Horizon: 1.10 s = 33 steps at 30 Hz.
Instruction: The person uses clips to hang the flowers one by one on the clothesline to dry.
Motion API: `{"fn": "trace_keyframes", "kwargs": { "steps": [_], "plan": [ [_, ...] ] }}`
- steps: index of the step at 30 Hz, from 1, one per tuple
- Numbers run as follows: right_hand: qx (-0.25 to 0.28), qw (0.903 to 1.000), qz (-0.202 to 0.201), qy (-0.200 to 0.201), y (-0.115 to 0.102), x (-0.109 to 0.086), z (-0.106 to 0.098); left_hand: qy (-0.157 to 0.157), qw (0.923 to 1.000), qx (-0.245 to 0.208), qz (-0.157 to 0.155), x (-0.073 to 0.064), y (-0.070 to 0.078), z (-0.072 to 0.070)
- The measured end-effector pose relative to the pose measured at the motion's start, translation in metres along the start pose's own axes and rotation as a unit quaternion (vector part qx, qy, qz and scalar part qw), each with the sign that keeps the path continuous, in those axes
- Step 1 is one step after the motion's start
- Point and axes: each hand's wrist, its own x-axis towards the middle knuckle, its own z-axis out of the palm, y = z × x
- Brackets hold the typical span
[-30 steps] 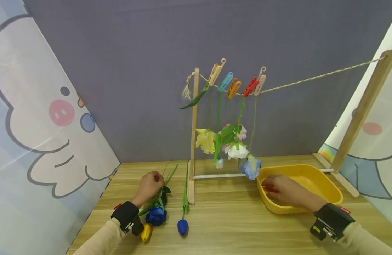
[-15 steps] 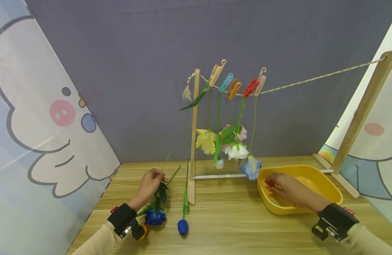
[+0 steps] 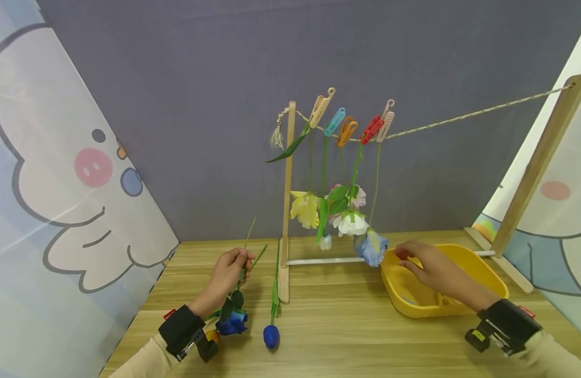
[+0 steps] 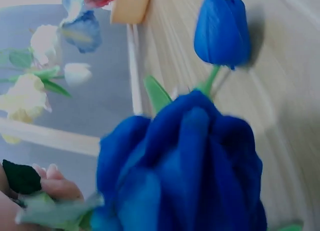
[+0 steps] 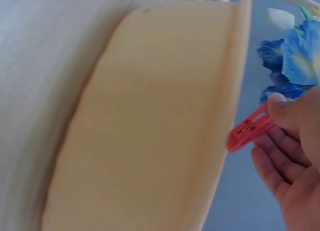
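My left hand (image 3: 230,271) pinches the stem of a blue artificial rose (image 3: 232,322), its bloom hanging head down. In the left wrist view the rose's petals (image 4: 175,166) fill the front, beside the fingers (image 4: 62,188). A blue tulip (image 3: 271,336) lies on the table to the right of that hand, and a yellow tulip (image 3: 212,336) shows partly behind the left wrist. Over the left part of the yellow basin (image 3: 500,286) my right hand (image 3: 427,265) pinches a red clothespin (image 5: 250,127) between thumb and fingers.
A rope (image 3: 479,116) runs between two wooden posts (image 3: 287,189). Several clothespins (image 3: 335,122) hold flowers upside down on its left part, among them a yellow one (image 3: 306,209), a white one (image 3: 350,224) and a light blue one (image 3: 372,248). A white bar (image 3: 323,261) joins the posts low down.
My left hand has lifted the rose's stem upward and slightly right. My right hand has risen from inside the basin with the red clothespin.
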Motion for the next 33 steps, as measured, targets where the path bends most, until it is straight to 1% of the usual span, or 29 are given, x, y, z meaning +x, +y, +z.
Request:
{"fn": "trace_keyframes", "kwargs": {
  "steps": [4, 7, 11, 14, 16, 20, 23, 27, 30, 33],
  "plan": [
    [-0.001, 0.9995, -0.011, 0.029, -0.003, 0.005, -0.006, 0.0, 0.9999, -0.011, 0.004, -0.004, 0.011, 0.008],
    [-0.004, 0.9974, -0.021, 0.069, -0.006, 0.009, -0.011, -0.007, 0.9995, -0.028, 0.01, -0.007, 0.021, 0.017],
    [-0.008, 0.9902, -0.029, 0.136, -0.014, 0.017, -0.021, -0.023, 0.9983, -0.049, 0.023, -0.013, 0.031, 0.035],
    [-0.021, 0.9839, -0.024, 0.176, -0.022, 0.024, -0.031, -0.042, 0.9962, -0.065, 0.04, -0.019, 0.038, 0.051],
    [-0.026, 0.9818, -0.016, 0.188, -0.027, 0.028, -0.038, -0.055, 0.9944, -0.073, 0.053, -0.022, 0.042, 0.061],
    [-0.021, 0.9816, 0.002, 0.19, -0.036, 0.035, -0.051, -0.075, 0.9906, -0.082, 0.079, -0.026, 0.046, 0.079],
    [-0.019, 0.9789, 0.001, 0.203, -0.039, 0.04, -0.058, -0.086, 0.9882, -0.087, 0.092, -0.027, 0.049, 0.093],
    [-0.018, 0.9727, -0.002, 0.231, -0.041, 0.047, -0.068, -0.1, 0.9836, -0.103, 0.11, -0.025, 0.054, 0.111],
    [-0.01, 0.9688, 0.0, 0.248, -0.042, 0.052, -0.077, -0.107, 0.9765, -0.127, 0.137, -0.022, 0.06, 0.126],
    [0.007, 0.9655, -0.003, 0.26, -0.043, 0.059, -0.085, -0.105, 0.9665, -0.153, 0.177, -0.019, 0.066, 0.141]
  ]
}}
